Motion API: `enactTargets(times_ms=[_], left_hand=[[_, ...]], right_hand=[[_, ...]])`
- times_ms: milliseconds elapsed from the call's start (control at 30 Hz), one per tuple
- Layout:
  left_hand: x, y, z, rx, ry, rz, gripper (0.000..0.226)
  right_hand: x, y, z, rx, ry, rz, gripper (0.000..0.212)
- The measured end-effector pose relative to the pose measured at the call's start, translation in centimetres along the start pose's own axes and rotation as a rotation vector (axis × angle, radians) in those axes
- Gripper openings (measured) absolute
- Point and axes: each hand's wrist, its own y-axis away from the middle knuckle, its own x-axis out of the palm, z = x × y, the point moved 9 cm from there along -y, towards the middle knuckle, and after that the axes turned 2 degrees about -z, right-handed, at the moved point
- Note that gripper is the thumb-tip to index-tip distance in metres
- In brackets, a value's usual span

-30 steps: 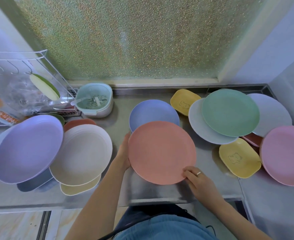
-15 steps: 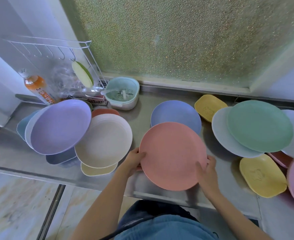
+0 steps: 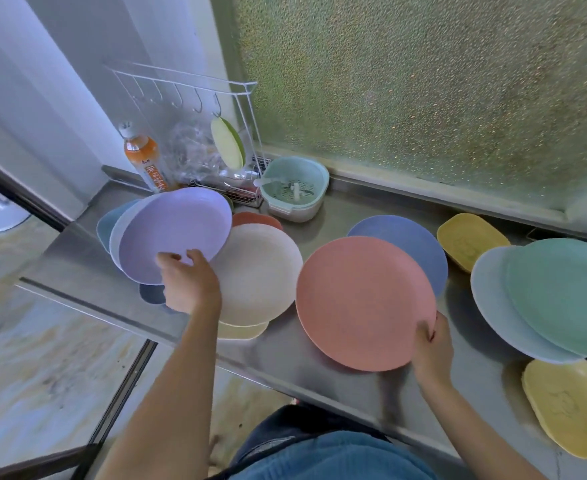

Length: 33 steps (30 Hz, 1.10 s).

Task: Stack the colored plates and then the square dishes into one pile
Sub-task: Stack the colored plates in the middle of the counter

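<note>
Near front edge of steel counter (image 3: 278, 355), pink plate (image 3: 364, 303) gripped at rim by right hand (image 3: 430, 344), overlapping blue plate (image 3: 413, 244). Left hand (image 3: 190, 282) spread loosely over purple plate (image 3: 178, 230) at left end, nothing clasped. Plate-stacking step judged barely begun; purple plate's rim to be grasped next, carried onto pink.

A stainless-steel counter (image 3: 323, 355) runs beneath a frosted, pebbled green glass window (image 3: 423, 81). Pale white wall panels (image 3: 60, 64) stand to the left. Beige marbled floor tiles (image 3: 43, 368) lie below, lit by soft daylight.
</note>
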Motion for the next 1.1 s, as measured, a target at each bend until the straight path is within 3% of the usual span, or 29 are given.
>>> enactTargets(times_ms=[67, 233, 367, 500, 600, 767, 933, 1100], left_hand=[[-1.2, -2.1, 2.8, -0.160, -0.031, -0.033, 0.044], [1.8, -5.1, 7.1, -0.409, 0.131, 0.181, 0.072], [3.7, -5.4, 8.4, -0.564, 0.367, 0.254, 0.044], [4.0, -4.6, 7.1, -0.660, 0.703, 0.196, 0.041], [3.1, -3.8, 5.6, -0.550, 0.645, 0.158, 0.041], [3.0, 0.2, 0.8, -0.218, 0.473, 0.308, 0.006], [6.2, 6.3, -3.0, 0.084, 0.386, 0.722, 0.016], [10.0, 12.9, -2.6, 0.227, 0.185, 1.089, 0.026]], right_hand=[[0.3, 0.0, -0.1, 0.015, -0.012, 0.008, 0.032], [0.8, 0.2, 0.7, 0.001, -0.029, 0.013, 0.036], [0.8, 0.1, 1.2, -0.005, -0.037, -0.006, 0.046], [0.8, -0.2, 1.4, 0.000, -0.033, -0.016, 0.039], [0.8, -0.6, 1.4, 0.003, -0.021, -0.027, 0.031], [0.9, -0.7, 2.0, -0.018, -0.037, -0.028, 0.016], [-0.2, -1.1, 2.1, -0.014, -0.131, -0.055, 0.030], [-2.2, -1.6, 0.5, 0.053, -0.130, -0.081, 0.036]])
